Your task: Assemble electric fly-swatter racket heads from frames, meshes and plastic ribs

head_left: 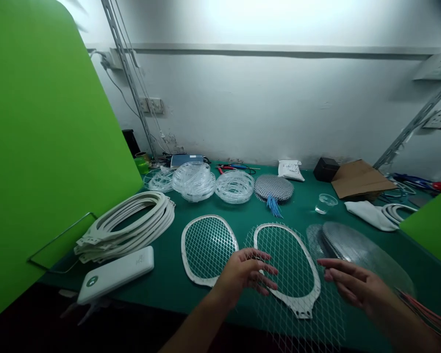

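Note:
Two white oval racket frames lie on the green table. The left frame [208,249] has wire mesh fitted inside it. The right frame [287,267] rests on a loose sheet of wire mesh [297,314] that spreads past it toward me. My left hand [247,272] hovers with fingers spread over the left edge of the right frame. My right hand [353,284] is open too, fingers stretched toward that frame's right side, just in front of a stack of oval mesh sheets [353,245]. Neither hand holds anything.
A pile of white frames [128,228] and a white power bank [115,273] lie at the left. Clear plastic rings [206,181], a round mesh stack [274,188], blue ties [274,206], a small clear cup [325,202], cardboard [360,179] and a white cloth [369,214] sit behind. Green panels [40,147] flank the table.

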A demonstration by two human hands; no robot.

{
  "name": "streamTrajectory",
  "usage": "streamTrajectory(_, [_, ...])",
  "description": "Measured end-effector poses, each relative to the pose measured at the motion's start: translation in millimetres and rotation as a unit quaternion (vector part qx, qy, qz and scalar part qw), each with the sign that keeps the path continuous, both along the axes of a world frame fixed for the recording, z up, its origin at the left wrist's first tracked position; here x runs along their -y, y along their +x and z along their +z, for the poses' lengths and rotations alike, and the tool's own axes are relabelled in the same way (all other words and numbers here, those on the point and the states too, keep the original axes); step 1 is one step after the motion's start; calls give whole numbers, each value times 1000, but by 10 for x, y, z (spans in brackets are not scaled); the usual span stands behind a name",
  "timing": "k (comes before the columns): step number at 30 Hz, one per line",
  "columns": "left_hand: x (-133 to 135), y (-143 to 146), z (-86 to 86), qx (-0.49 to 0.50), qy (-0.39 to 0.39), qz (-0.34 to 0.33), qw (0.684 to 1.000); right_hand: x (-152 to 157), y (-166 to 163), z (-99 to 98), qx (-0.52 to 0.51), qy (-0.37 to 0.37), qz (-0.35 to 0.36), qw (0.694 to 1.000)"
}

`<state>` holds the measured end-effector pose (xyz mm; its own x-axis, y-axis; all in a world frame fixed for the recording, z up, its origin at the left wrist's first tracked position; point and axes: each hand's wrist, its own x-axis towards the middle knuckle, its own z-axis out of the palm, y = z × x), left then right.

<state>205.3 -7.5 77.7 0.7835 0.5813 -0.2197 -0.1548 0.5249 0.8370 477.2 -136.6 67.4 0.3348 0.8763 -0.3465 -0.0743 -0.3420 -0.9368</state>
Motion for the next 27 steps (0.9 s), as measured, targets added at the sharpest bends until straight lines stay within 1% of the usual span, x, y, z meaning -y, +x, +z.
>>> streamTrajectory(2, [-34,42,-37,-2,-3,-4,1000,1,-10,-77,-31,-20,2,999])
streamTrajectory(4, [-48,62,-57,1,-4,-2,1000,-19,16,-101,-22,-31,-16,999])
streamTrajectory(6, [-21,64,-87,-3,15,29,999,-74,106,-92,-4,-26,-52,998])
streamTrajectory(7, [11,60,-118,-18,42,55,997,-118,172,-85,-3,-25,-69,997])
streamTrajectory(8, [55,54,-165,-43,90,78,992,-173,244,-83,-9,-29,-80,996])
streamTrajectory(9, [106,48,-233,-74,163,90,980,-237,316,-88,-19,-36,-87,995])
streamTrajectory(10, [161,46,-321,-105,258,96,956,-307,380,-103,-30,-46,-88,995])
streamTrajectory(11, [215,47,-429,-131,367,90,916,-378,430,-128,-37,-58,-85,994])
streamTrajectory(12, [264,52,-551,-144,482,85,860,-446,463,-159,-40,-71,-79,994])
streamTrajectory(13, [304,62,-679,-150,579,88,797,-507,479,-195,-39,-87,-71,993])
streamTrajectory(14, [333,73,-804,-154,655,90,734,-557,480,-232,-37,-104,-61,992])
streamTrajectory(15, [352,84,-918,-161,705,98,684,-594,470,-266,-35,-119,-52,991])
streamTrajectory(16, [361,93,-1013,-170,738,102,645,-618,454,-295,-35,-131,-44,990])
streamTrajectory(17, [363,99,-1084,-178,759,101,618,-630,436,-316,-36,-141,-39,989])
streamTrajectory(19, [356,102,-1155,-186,783,102,585,-632,407,-339,-33,-155,-36,987])
streamTrajectory(21, [350,98,-1156,-189,793,108,569,-621,400,-349,-27,-162,-40,986])
streamTrajectory(24, [364,93,-1128,-201,796,125,558,-595,427,-373,-38,-164,-40,985])
streamTrajectory(27, [390,93,-1143,-208,797,108,557,-552,469,-416,-68,-165,-39,983])
